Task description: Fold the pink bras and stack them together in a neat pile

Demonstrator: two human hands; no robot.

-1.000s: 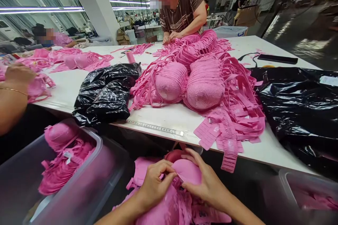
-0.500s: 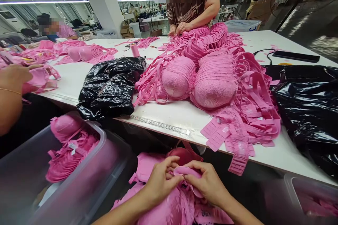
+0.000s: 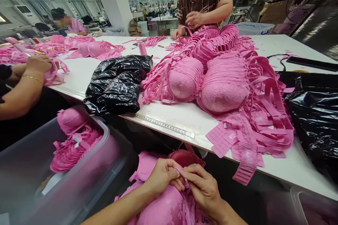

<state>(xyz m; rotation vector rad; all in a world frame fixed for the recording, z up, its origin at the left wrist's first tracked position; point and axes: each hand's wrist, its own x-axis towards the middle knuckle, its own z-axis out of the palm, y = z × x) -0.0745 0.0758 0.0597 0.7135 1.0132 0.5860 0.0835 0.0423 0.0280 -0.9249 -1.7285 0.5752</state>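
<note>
Low in front of me, below the table edge, a pink bra (image 3: 163, 205) lies with its moulded cup facing up. My left hand (image 3: 166, 177) pinches a thin pink strip of it between thumb and fingers. Close against it, my right hand (image 3: 202, 184) pinches the same strip; the fingertips of the two hands nearly meet. I cannot tell whether the strip is a strap or an edge. Behind my hands sits a darker red bra cup (image 3: 185, 156), partly covered.
On the white table (image 3: 155, 112) lie stacked pink bras (image 3: 224, 81), a black plastic bag (image 3: 113, 84), another black bag (image 3: 314, 109) and a measuring tape (image 3: 163, 124). A clear bin (image 3: 105, 137) holds bras at left. Co-workers' hands (image 3: 37, 66) (image 3: 194, 19) work nearby.
My hands have drawn closer together, and the pink loop spread between them now shows only as a thin strip. The view has shifted left. The co-worker opposite has raised one hand.
</note>
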